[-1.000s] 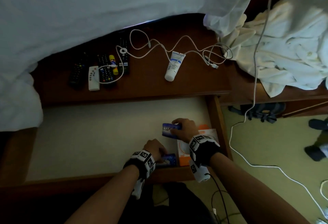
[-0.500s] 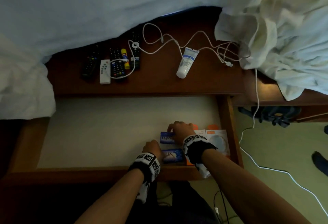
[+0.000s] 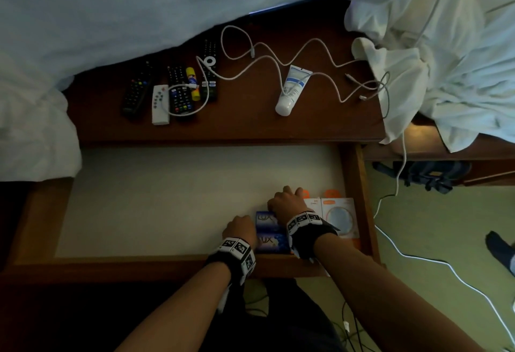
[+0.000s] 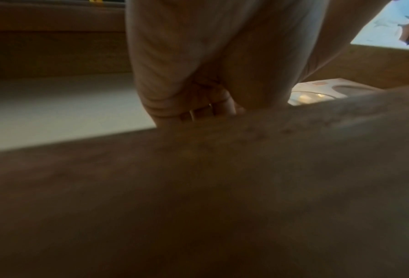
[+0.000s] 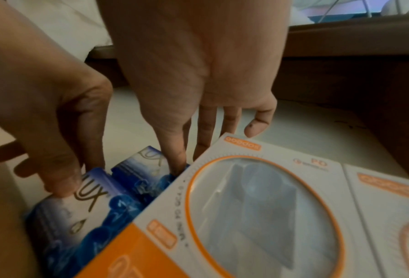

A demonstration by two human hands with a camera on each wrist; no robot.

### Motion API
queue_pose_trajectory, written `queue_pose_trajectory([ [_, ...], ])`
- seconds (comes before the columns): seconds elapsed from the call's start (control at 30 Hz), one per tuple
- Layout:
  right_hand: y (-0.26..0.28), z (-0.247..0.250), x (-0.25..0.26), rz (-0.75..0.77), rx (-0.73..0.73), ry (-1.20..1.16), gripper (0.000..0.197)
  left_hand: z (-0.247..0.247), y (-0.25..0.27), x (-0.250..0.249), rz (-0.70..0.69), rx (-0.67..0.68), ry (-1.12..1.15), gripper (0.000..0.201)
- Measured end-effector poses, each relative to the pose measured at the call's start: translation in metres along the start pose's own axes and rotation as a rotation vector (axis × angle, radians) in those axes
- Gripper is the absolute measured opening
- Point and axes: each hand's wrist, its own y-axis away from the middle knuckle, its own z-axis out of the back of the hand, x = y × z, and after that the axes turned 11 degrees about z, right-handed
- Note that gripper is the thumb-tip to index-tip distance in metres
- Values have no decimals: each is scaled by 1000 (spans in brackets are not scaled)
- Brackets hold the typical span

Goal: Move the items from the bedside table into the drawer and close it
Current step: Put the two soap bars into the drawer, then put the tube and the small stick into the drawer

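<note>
Comparing the head view with the two earlier ones: the right hand [image 3: 287, 203] held a blue soap box lifted a second ago; that second blue Lux soap box [image 3: 266, 219] now lies flat on the pale drawer floor, just beyond the first blue Lux soap box [image 3: 269, 243], the two touching. Both sit at about 5 o'clock in the open wooden drawer [image 3: 359, 198], just left of the two white-and-orange charger packages [image 3: 338, 216]. The left hand [image 3: 241, 227] rests at the left edge of the nearer box.

Head view, tabletop: still to move are three black remotes [image 3: 136, 91], a small white remote [image 3: 160, 103], a yellow glue stick [image 3: 192, 82], a white cream tube [image 3: 292, 89] and white charging cables [image 3: 250, 67], spread from 10 to 2 o'clock on the dark wooden bedside tabletop [image 3: 237, 126].

Left wrist view: mostly blurred drawer-front rail. The left hand [image 4: 198, 65] hangs fingers down behind it; fingertips hidden, so their state cannot be told here.

Right wrist view: right-hand fingers [image 5: 175, 150] extended downward, slightly spread, tips at the far soap box and the package edge, not curled round anything. Left-hand fingers [image 5: 63, 178] press straight onto the near box.

Judgement: soap placement essentially done; roughly a third in. Drawer not yet closed.
</note>
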Motion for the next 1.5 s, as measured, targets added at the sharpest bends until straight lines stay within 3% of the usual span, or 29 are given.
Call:
queue_pose_trajectory([
  [0.37,14,-3,5,-17,-36,23,30,2,3,1,-27,17,-13,37],
  [0.47,16,5,2,-24,-62,-71,40,21,3,4,-12,30,38,32],
  [0.53,18,19,-2,-46,-160,-149,43,44,-1,6,-14,43,114,29],
  [0.63,19,50,-9,-74,-431,-304,32,93,-5,7,-29,-18,290,26],
  [0.77,11,97,-17,-139,-831,-520,20,169,-6,12,-20,-342,551,34],
  [0.83,4,118,-20,-237,-901,-587,25,202,-12,19,18,-520,665,36],
  [0.97,-15,149,-27,-483,-850,-781,45,249,-31,34,78,-656,766,24],
  [1.17,-43,173,-35,-688,-914,-1002,59,290,-59,34,31,-704,670,17],
  [1.3,-50,184,-41,-739,-950,-1115,58,314,-75,25,22,-677,556,22],
  [1.5,-47,186,-53,-771,-878,-1174,57,329,-92,8,20,-582,357,33],
])
